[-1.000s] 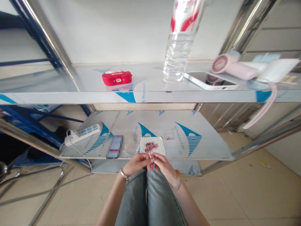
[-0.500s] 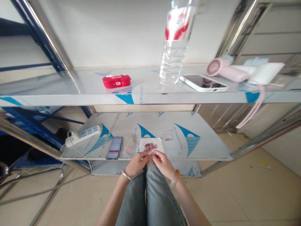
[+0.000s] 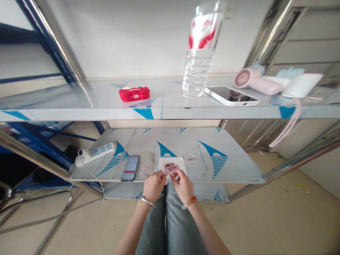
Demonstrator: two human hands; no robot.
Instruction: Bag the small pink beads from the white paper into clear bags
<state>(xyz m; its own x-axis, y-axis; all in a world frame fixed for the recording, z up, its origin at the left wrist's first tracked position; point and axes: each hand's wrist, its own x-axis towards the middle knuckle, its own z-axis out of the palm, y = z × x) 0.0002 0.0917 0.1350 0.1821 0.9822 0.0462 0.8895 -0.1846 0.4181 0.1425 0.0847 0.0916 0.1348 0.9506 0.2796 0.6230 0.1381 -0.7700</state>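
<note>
My left hand [image 3: 154, 185] and my right hand [image 3: 183, 184] are close together at the front edge of the lower shelf, fingers pinched. Between them is what looks like a small clear plastic bag [image 3: 168, 179], blurred and partly hidden by the fingers. Just beyond the fingertips, a white paper sheet [image 3: 162, 162] bears a heap of small pink and dark red beads [image 3: 174, 167]. Clear plastic bags [image 3: 147, 163] lie to the left of the sheet. Right of it is another small bag [image 3: 190, 154] with a few reddish bits inside.
On the lower shelf [image 3: 236, 166] are a phone [image 3: 130, 168] and a white power strip [image 3: 98, 153] with its cable. The upper shelf holds a red earphone case [image 3: 134, 94], a water bottle [image 3: 198, 67], a white phone [image 3: 231, 95] and a pink handheld fan [image 3: 257, 82]; its strap hangs over the edge.
Both hands have shifted slightly, the wrists turned more upright and the right forearm further in. The fingertips have come up nearer the paper. The whole view has moved a little.
</note>
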